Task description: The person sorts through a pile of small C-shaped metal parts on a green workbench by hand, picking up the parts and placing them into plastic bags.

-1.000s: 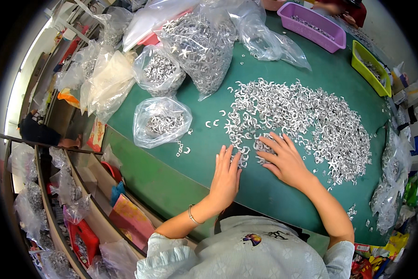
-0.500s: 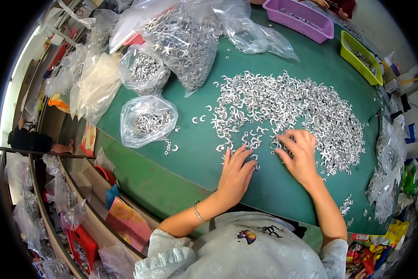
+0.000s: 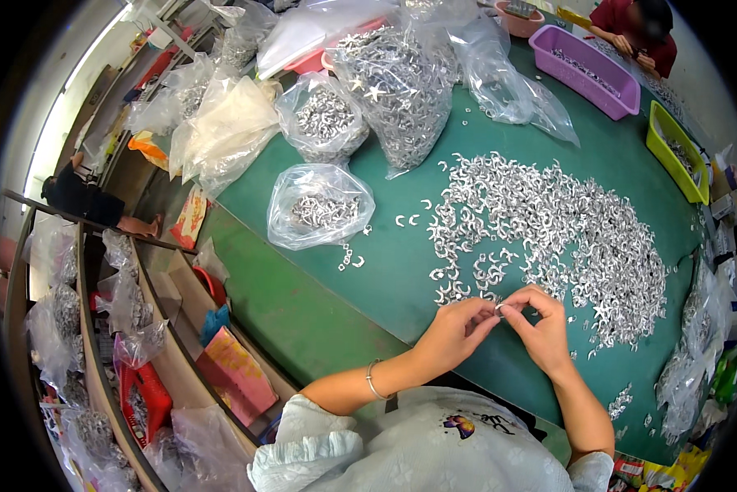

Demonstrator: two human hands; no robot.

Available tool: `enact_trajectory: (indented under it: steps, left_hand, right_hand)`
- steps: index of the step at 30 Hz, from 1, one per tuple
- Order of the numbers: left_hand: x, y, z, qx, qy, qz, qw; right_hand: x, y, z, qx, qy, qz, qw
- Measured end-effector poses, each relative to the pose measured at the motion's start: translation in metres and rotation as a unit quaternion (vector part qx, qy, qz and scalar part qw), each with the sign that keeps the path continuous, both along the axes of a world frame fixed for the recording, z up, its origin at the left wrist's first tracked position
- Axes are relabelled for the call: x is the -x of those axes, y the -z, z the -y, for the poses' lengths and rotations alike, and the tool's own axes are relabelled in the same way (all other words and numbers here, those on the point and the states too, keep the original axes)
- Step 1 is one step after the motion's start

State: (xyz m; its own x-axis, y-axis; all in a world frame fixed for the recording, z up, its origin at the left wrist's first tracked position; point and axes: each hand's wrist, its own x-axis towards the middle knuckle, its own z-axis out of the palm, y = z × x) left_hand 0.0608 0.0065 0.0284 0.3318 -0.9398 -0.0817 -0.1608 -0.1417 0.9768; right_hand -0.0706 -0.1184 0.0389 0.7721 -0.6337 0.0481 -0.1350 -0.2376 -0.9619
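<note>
A wide heap of small curved silver metal pieces (image 3: 565,221) lies spread on the green table (image 3: 385,279). At the heap's near edge my left hand (image 3: 457,328) and my right hand (image 3: 539,326) meet, fingertips pinched together on one small metal piece (image 3: 498,308) held just above the table. My left wrist wears a thin bracelet. Both forearms come in from the lower edge.
Clear plastic bags of the same metal pieces (image 3: 319,205) (image 3: 397,82) stand at the table's far left. A purple bin (image 3: 591,70) and a yellow-green bin (image 3: 676,152) sit at the far right, with another person (image 3: 639,33) beyond. Shelves with bags run along the left.
Both hands were flat, sweeping in the heap's near edge. They have drawn back toward me and come together, pinching one small piece between the fingertips.
</note>
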Motion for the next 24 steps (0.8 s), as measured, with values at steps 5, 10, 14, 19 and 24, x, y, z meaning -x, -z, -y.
enact_trajectory:
  steps: [5,10,14,19,24]
  left_hand:
    - [-0.011,0.011,-0.005,-0.050,0.004,-0.151,0.987]
    - [-0.011,0.005,0.000,-0.047,0.039,-0.142,0.988]
    - [-0.002,0.010,0.005,-0.013,0.019,-0.071,0.997]
    - [-0.008,0.007,-0.002,0.045,-0.034,0.137,0.989]
    - [-0.003,0.013,-0.005,0.052,-0.021,0.239,0.970]
  right_hand:
    - [0.001,0.002,-0.003,0.007,-0.018,-0.009,1.000]
    - [0.006,0.005,-0.003,0.016,-0.036,0.015,0.999]
    - [0.032,-0.007,0.009,0.068,0.005,-0.015,0.998]
    - [0.125,-0.024,0.071,0.187,0.293,-0.065,0.935]
    - [0.273,-0.057,0.133,0.413,0.541,-0.191,0.707]
